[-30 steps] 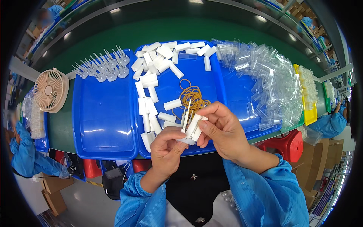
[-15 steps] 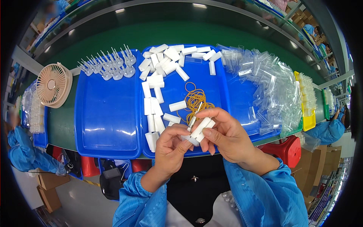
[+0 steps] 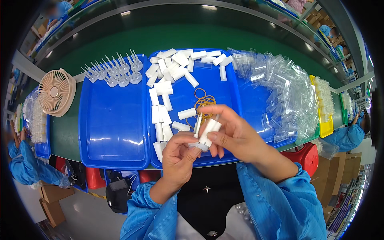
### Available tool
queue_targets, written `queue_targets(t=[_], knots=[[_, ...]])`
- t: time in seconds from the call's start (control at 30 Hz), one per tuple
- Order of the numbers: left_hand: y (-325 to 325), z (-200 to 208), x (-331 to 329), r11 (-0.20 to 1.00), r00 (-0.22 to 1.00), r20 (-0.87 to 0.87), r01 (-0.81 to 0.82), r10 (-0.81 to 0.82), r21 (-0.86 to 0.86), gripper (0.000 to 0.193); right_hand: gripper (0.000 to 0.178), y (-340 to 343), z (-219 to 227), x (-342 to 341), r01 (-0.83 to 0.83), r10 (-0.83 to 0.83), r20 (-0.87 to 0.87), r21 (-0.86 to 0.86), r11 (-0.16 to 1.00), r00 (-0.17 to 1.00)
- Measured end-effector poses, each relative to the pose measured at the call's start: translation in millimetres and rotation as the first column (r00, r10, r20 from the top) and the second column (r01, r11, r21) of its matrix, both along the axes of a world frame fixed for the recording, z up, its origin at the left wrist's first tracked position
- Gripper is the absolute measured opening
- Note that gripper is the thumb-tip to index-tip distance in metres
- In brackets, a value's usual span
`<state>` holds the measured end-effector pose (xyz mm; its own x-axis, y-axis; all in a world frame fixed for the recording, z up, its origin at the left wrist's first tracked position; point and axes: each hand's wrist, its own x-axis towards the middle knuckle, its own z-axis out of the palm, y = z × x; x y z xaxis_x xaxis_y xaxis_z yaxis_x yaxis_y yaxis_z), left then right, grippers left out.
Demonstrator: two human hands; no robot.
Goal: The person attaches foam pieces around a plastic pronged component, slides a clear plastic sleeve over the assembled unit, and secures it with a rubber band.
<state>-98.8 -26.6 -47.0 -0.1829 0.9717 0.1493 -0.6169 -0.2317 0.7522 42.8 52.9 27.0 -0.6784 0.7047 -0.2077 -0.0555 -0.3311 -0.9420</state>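
While both hands are meeting just above the near rim of the middle tray (image 3: 224, 160), the left hand (image 3: 178, 158) is pinching the lower end of a small white bundle (image 3: 206, 134) from below and the right hand (image 3: 232, 134) is closing fingers and thumb around its upper part. The bundle is sitting between the two hands, tilted, over the tray's near edge. Whether a band is already going around it cannot be told. To do this step well, it looks wise to be keeping the pieces squared together with the left pinch while the right fingers are working, and to be staying over the tray so a dropped piece is landing inside it.

Just beyond the hands, orange rubber bands (image 3: 204, 102) are lying in a loose heap on the tray floor. White pieces (image 3: 162, 100) are spreading from there toward the far left corner. To the left, a second tray (image 3: 112, 132) is holding clear pronged parts (image 3: 116, 72) along its far edge. To the right, clear sleeves (image 3: 280, 92) are piling up. At far left, a small fan (image 3: 56, 92) is resting on the green bench (image 3: 160, 40).
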Motion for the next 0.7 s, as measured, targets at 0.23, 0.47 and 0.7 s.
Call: queue_targets(t=[0.23, 0.47, 0.7], knots=[[-2.4, -9.1, -6.8, 0.988, 0.977, -0.164, -0.123, 0.138, 0.099, 0.021, 0.024, 82.4, -11.1, -21.3, -0.192, -0.384, 0.459, 0.805, 0.562, 0.801], [-8.0, -4.3, -6.1, 0.955, 0.914, -0.301, -0.214, 0.271, 0.207, 0.021, 0.014, 122.1, -46.6, -77.2, -0.548, -0.597, 0.636, 0.756, 0.358, 0.488], [-15.8, -3.7, -12.3, 0.943, 0.89, -0.333, -0.247, 0.312, 0.223, 0.022, 0.018, 114.0, -46.3, -69.0, -0.591, -0.509, 0.718, 0.688, 0.42, 0.474]])
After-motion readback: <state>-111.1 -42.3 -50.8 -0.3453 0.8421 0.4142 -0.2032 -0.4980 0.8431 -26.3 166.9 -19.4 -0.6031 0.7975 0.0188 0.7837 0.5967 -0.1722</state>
